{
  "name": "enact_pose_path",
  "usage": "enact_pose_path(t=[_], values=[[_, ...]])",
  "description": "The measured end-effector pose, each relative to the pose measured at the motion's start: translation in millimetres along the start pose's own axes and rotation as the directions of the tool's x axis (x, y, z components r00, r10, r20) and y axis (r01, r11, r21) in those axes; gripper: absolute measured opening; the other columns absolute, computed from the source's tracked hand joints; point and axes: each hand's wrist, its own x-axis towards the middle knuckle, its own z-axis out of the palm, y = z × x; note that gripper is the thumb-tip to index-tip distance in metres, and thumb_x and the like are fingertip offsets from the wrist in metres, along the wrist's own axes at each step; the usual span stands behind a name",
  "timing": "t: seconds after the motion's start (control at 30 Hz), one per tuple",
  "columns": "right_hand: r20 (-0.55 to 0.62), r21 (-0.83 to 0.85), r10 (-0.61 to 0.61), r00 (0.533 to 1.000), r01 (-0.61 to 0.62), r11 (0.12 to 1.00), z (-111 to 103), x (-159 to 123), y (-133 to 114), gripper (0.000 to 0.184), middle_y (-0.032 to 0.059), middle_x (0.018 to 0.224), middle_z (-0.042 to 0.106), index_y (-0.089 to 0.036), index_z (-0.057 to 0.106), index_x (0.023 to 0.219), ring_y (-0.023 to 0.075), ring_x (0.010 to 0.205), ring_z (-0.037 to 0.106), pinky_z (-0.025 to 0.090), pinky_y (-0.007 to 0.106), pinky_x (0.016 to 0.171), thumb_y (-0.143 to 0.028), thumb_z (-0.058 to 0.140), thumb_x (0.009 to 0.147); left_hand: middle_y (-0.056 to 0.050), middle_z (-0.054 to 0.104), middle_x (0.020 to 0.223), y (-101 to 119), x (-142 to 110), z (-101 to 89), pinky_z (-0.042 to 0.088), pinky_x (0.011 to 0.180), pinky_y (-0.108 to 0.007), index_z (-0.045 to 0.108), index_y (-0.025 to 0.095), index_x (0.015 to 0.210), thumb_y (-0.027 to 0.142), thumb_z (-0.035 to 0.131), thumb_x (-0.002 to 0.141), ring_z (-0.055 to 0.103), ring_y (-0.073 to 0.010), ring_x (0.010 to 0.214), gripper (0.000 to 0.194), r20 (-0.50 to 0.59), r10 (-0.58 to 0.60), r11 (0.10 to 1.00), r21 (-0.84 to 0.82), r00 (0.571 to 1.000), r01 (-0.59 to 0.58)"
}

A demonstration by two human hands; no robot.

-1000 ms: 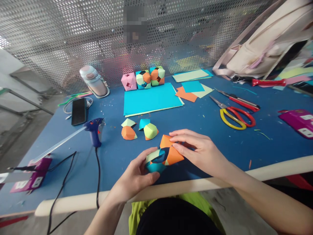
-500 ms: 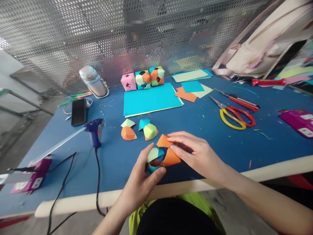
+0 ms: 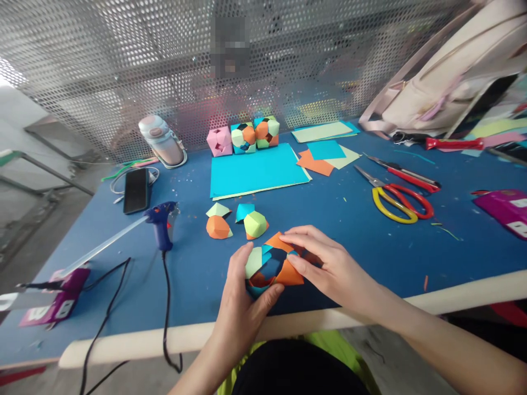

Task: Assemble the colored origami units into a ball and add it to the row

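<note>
Near the table's front edge, an open folded-paper ball [image 3: 293,272] in orange, blue and pale green is held between both hands. My left hand [image 3: 244,291] grips its left side, thumb in front and fingers behind. On the right side, my right hand [image 3: 325,260] pinches the orange folds, its thumb at the middle and fingertips at the top. The far right of the ball is hidden under that hand. Just beyond lie several folded paper pieces, among them an orange one [image 3: 218,227] and a lime-green one [image 3: 255,224].
A blue glue gun [image 3: 161,225] stands left, its cord hanging over the padded edge. Behind are blue paper sheets [image 3: 257,173] and finished paper balls [image 3: 244,137]. Scissors [image 3: 395,203] and a craft knife [image 3: 414,178] lie right. A phone [image 3: 136,190] and bottle [image 3: 161,140] are at back left.
The ball's gap has widened, with its left and right parts pulled farther apart. Both hands keep hold of it, and the camera view has shifted slightly.
</note>
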Motion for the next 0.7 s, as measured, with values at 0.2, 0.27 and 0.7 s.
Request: enact_pose_path(t=[0.2, 0.27, 0.7], values=[[-0.022, -0.038, -0.071, 0.997, 0.07, 0.997, 3.7, 0.8, 6.0, 0.021, 0.012, 0.118, 0.062, -0.02, 0.06, 0.111, 0.021, 0.106, 0.063, 0.059, 0.029, 0.076, -0.025, 0.048, 0.095, -0.015, 0.042, 0.137, -5.0, -0.6, 4.7, 0.042, 0.102, -0.048, 0.03, 0.03, 0.14, 0.03, 0.061, 0.088, 0.043, -0.0302, 0.131, 0.061, -0.044, 0.119, 0.981, 0.161, 0.992, -0.11], [-0.013, -0.06, -0.103, 0.995, 0.102, 0.993, 5.2, 0.1, 9.8, 0.019, 0.0112, 0.115, 0.063, -0.02, 0.059, 0.11, 0.0203, 0.106, 0.063, 0.057, 0.031, 0.082, -0.024, 0.048, 0.095, -0.016, 0.042, 0.137, -8.5, -1.4, 6.0, 0.044, 0.101, -0.048, 0.028, 0.029, 0.141, 0.03, 0.058, 0.089, 0.043, -0.0303, 0.131, 0.061, -0.045, 0.146, 0.967, 0.216, 0.988, -0.133], [0.001, -0.253, -0.274, 0.962, 0.265, 0.93, 9.4, 0.0, 20.6, 0.019, 0.0111, 0.103, 0.066, -0.018, 0.056, 0.111, 0.0242, 0.095, 0.063, 0.056, 0.039, 0.078, -0.023, 0.049, 0.094, -0.018, 0.039, 0.143, -11.4, -7.7, 5.9, 0.044, 0.105, -0.048, 0.025, 0.026, 0.142, 0.029, 0.057, 0.091, 0.041, -0.028, 0.136, 0.06, -0.021, 0.074, 0.932, 0.356, 0.997, -0.062]])
